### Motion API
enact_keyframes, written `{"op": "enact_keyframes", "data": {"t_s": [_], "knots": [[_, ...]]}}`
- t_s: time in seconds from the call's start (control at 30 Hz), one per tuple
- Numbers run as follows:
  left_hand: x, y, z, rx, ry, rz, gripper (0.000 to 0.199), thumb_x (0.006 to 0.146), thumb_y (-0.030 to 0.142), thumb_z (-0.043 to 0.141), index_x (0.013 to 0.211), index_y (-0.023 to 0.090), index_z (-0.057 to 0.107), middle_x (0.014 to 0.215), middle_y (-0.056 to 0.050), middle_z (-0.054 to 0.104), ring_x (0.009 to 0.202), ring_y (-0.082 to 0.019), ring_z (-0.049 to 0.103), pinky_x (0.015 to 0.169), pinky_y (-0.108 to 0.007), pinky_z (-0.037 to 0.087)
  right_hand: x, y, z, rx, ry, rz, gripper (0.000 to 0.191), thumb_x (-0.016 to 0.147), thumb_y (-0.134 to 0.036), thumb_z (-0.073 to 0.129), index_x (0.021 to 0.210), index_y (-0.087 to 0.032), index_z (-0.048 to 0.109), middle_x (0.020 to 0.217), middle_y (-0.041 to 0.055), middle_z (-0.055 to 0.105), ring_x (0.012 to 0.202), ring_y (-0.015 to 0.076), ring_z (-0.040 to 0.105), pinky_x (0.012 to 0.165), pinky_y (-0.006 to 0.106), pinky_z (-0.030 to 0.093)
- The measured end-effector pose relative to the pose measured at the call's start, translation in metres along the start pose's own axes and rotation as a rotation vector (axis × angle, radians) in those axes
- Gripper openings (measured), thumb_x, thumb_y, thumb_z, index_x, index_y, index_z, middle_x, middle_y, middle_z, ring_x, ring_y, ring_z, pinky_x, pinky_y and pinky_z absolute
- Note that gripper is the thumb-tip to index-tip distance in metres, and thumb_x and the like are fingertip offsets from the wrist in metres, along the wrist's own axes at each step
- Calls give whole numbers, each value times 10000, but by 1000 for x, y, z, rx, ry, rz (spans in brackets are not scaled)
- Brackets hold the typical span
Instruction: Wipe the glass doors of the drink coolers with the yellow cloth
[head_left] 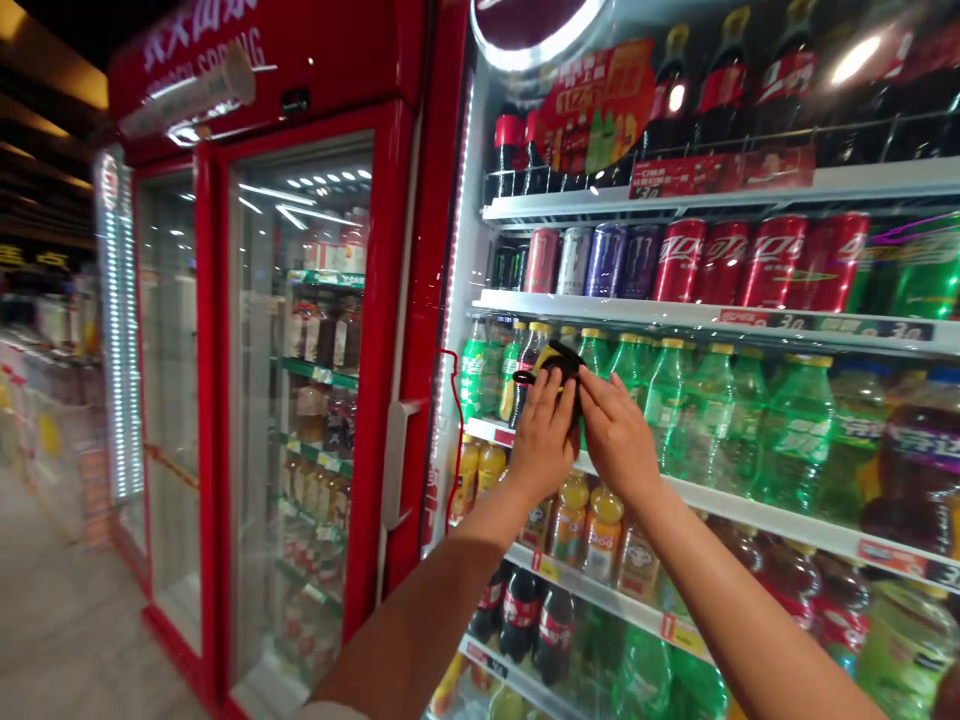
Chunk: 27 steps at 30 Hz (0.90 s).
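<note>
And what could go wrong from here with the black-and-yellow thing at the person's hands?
The black-and-yellow item could slip: the left hand and right hand meet it with fingers stretched out, and no firm grip shows.

The hands cover part of it, so a poor hold might go unnoticed in this view.

Reflections suggest glass in front of the green bottles, but I cannot be sure; without it, a stray push might knock one.
</note>
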<state>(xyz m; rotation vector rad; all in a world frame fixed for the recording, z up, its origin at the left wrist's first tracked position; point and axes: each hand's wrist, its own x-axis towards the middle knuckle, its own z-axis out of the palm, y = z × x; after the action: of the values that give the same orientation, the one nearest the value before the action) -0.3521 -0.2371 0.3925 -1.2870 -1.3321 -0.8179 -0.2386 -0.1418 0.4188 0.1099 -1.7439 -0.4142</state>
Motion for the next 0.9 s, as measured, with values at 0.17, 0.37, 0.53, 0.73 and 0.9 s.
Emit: {"op": "enact_keyframes", "data": {"t_s": [0.17,0.37,0.53,0.73,0.9], "knots": [[6,-9,4,-14,-53,121,813,985,159,447,1636,153,-39,1705,-205,174,1596,-310,77,1259,-579,302,-2,6,-2,-15,-6,18,560,1015,-121,393,1560,-249,416,1493,97,589,1357,237,574,1207,548,397],[24,-64,-18,17,-36,96,804,987,185,496,1637,181,24,1724,-188,78,1593,-336,47,1261,-601,273,48,-25,34,-80,-44,61,481,995,-88,389,1438,-119,573,1494,157,576,1349,266,574,1221,537,381],[-26,-76,-22,12,-10,79,839,965,123,493,1632,123,-17,1711,-241,61,1586,-359,-2,1240,-633,289,24,-54,53,-40,-93,-21,462,1001,-97,402,1419,-132,596,1472,151,599,1341,258,574,1212,564,398],[-4,-102,-20,11,-11,214,768,964,71,438,1630,145,63,1690,-229,204,1585,-329,76,1247,-595,306,36,-48,54,-101,-60,8,412,1018,-134,415,1349,-140,660,1410,147,651,1292,262,604,1218,575,385],[11,-145,-39,16,10,136,756,961,82,465,1628,171,121,1703,-197,192,1589,-317,82,1256,-588,294,83,-70,89,-94,-106,66,461,1008,-113,388,1401,-159,624,1487,126,589,1345,258,569,1247,558,345]]}}
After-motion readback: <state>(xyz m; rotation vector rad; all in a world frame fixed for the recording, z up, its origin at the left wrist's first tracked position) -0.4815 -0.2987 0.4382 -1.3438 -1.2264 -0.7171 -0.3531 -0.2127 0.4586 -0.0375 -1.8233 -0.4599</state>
